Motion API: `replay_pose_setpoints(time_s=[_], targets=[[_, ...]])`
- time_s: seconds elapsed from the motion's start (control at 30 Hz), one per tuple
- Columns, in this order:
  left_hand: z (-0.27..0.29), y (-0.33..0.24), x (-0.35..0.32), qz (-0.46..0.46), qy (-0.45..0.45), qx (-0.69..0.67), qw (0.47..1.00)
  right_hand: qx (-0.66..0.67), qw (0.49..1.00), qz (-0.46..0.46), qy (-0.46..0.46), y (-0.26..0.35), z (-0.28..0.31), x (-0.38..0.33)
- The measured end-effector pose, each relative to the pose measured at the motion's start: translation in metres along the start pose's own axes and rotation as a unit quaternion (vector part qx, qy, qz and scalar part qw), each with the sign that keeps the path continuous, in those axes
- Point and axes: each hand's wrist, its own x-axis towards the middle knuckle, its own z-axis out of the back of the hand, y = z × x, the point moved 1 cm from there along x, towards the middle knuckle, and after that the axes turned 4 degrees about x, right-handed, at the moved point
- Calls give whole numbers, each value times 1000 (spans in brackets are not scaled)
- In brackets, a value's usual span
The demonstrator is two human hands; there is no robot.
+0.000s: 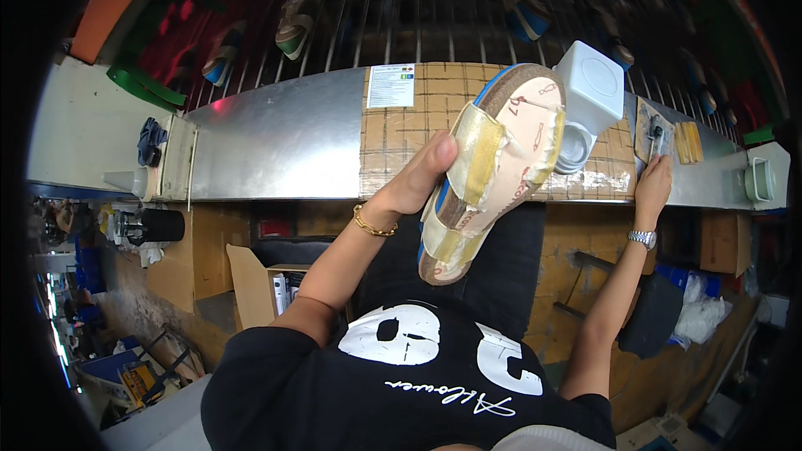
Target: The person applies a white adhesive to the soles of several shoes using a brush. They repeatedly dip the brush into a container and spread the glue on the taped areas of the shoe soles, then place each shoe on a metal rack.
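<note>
My left hand (415, 177) grips a sandal (510, 146) by its left side, thumb on the wide front strap. The sandal is raised over the bench's front edge, toe pointing away, with its pale insole facing up. Its sole edge is brown cork with blue, and yellowish wrapping covers the straps. Farther right, my right hand (654, 182) rests at the bench with its fingers closed at a small dark-and-clear object (659, 135), which I cannot make out. Partly behind the sandal is a white square plastic bottle (595, 83), its round neck toward me.
Taped brown cardboard (401, 150) covers the middle of the metal bench (276, 150). Beyond it runs a rack of metal rods carrying several sandals (298, 23). Yellowish strips (688, 143) lie at the right, near a pale green cup (758, 179). An open carton (255, 284) stands below left.
</note>
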Motion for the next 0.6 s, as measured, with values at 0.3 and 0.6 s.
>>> replay_pose_setpoints(time_s=[0.3,0.6], targets=[[0,11,3,46,14,18,999,324,933,-97,-128,120,105,-3],[-29,20,16,77,44,22,996,544,806,226,56,250,168,-35]])
